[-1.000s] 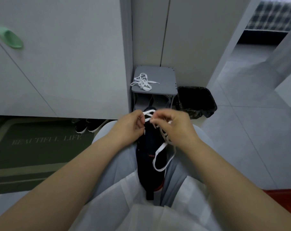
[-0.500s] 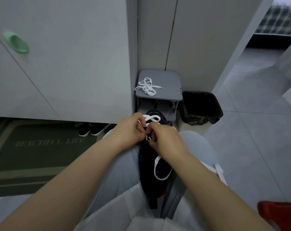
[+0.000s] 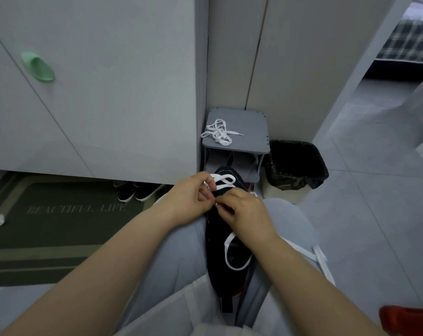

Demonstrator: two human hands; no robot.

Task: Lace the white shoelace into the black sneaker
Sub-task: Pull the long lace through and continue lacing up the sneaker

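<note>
A black sneaker (image 3: 223, 267) lies between my knees with its toe pointing away from me. A white shoelace (image 3: 223, 181) crosses the eyelets near the toe, and a loose loop of it hangs beside the shoe's opening. My left hand (image 3: 193, 196) pinches the lace at the left eyelet row. My right hand (image 3: 246, 215) pinches the lace end just beside it, over the shoe's middle. The fingertips of both hands nearly touch. The eyelets under the hands are hidden.
A second white shoelace (image 3: 219, 132) lies tangled on a small grey stool (image 3: 249, 128) ahead. A black-lined bin (image 3: 295, 166) stands to its right. White cabinet doors (image 3: 108, 93) rise at left, a dark doormat (image 3: 48, 226) and a pair of shoes (image 3: 137, 191) below them.
My right hand has moved down and left onto the shoe's middle, closing on my left hand. The loose loop has dropped beside the shoe's opening. My view has tilted slightly down.
</note>
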